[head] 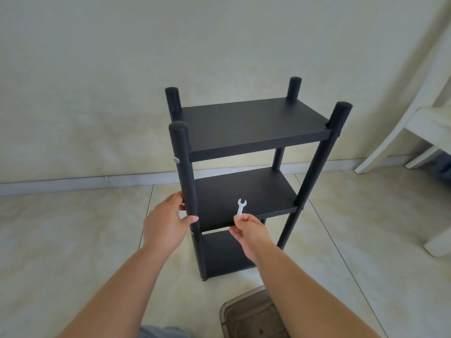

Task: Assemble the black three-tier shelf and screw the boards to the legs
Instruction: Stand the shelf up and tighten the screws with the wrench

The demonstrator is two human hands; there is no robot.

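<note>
Shelf (246, 132), matte black with round legs, stands upright; left hand (168, 220) grips the front leg (186, 181), right hand (247, 230) pinches a small flat metal wrench (241, 208).

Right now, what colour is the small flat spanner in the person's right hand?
Silvery white spanner; head view.

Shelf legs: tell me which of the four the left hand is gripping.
The near-left leg. The left hand wraps it at middle-board height; the other three legs stand untouched, and the right hand pinches a small wrench.
</note>
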